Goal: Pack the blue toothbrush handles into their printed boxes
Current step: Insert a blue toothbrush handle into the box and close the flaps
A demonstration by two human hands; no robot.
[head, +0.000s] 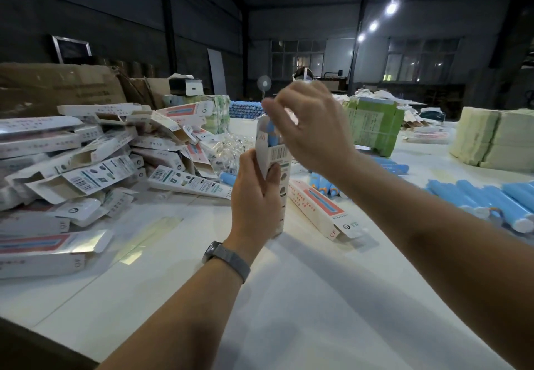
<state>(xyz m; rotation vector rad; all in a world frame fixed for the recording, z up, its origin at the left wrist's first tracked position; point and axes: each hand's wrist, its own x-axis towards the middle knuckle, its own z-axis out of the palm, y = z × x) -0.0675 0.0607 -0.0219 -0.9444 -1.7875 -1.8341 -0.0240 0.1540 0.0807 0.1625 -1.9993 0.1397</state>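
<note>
A printed box is held upright at frame centre, its lower end resting on the white worktop. It is gripped around the middle by the left hand, fingers curled about it; a watch band is worn on that wrist. A blue toothbrush handle is seen standing in the box's open top. The right hand is placed at the box's 1 o'clock, over the opening; its blurred fingers are loosely bent, and whether anything is pinched cannot be told. Empty boxes are heaped at 9 o'clock. Loose blue handles lie at 3 o'clock.
</note>
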